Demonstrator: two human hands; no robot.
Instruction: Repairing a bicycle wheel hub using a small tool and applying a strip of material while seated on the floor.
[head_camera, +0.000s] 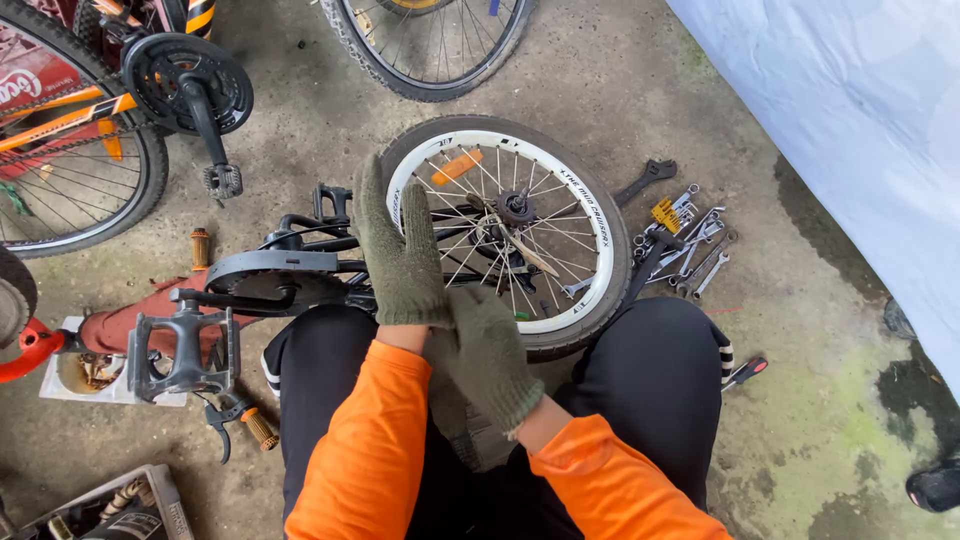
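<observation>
Orange sleeves rise from the lap to two hands in green knit gloves: the left hand (400, 250) stands upright with fingers straight and spread flat, holding nothing, while the right hand (487, 352) closes around the left glove's cuff at the wrist. Just beyond them lies a small white-rimmed bicycle wheel (505, 225) with an orange reflector, and a yellow rectangular tag (666, 214) sits among the wrenches (695, 255) on the concrete to the right.

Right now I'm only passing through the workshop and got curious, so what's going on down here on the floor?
A person in orange sleeves sits over a small bicycle lying on the concrete. The left hand is held up, fingers straight, while the right hand grips its glove at the wrist. Just beyond lies the white-rimmed wheel, with a scatter of wrenches to its right and a grey pedal to the left.
</observation>
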